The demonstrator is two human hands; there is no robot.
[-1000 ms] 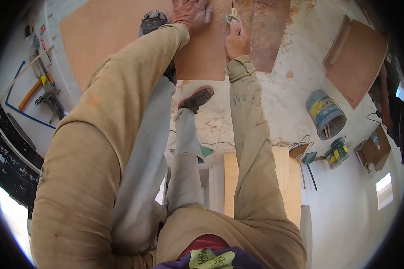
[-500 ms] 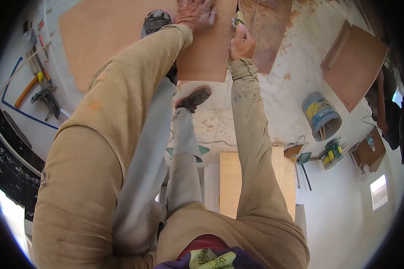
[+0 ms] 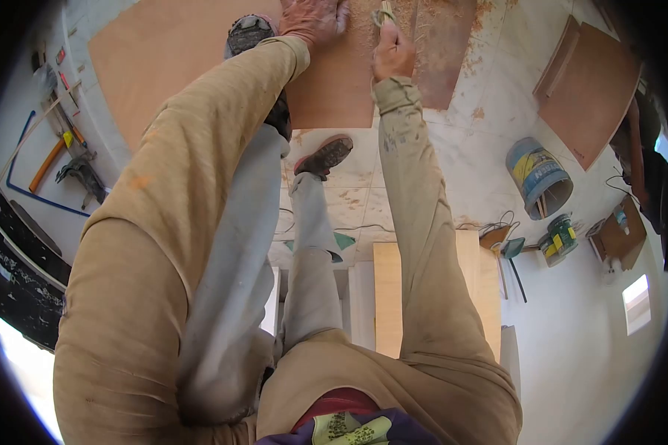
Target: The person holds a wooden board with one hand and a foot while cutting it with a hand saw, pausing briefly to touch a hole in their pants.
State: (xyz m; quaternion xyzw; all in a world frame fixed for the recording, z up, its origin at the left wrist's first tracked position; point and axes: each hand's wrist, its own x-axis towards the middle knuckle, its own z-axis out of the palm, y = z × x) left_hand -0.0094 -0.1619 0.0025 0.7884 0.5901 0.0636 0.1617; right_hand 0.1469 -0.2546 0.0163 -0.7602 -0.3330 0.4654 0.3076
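Observation:
My left hand (image 3: 313,21) lies on a large reddish-brown wood sheet (image 3: 330,93), fingers stretched out and partly cut off by the top edge of the view. To its right, my right hand (image 3: 393,53) is closed around a tool with a light wooden handle (image 3: 384,16) and a pale greenish band round it. The tool's working end is out of view. Curled wood shavings (image 3: 425,37) lie around it on a browner board (image 3: 438,70) beside the sheet. My shoe (image 3: 251,35) rests on the sheet near my left hand; my other shoe (image 3: 326,154) is on the tiles.
A blue bucket (image 3: 523,174) with sticks inside lies tipped at right, with a green can (image 3: 560,236) below. Brown panels (image 3: 590,89) lie beyond. At left are an orange-handled tool (image 3: 46,165), a dark glove (image 3: 82,174) and a blue rod (image 3: 48,199). A cable (image 3: 371,226) crosses the floor.
The view has shifted, so the boards and both hands sit higher in it. My right hand still holds the wooden handle, and my left hand stays on the sheet.

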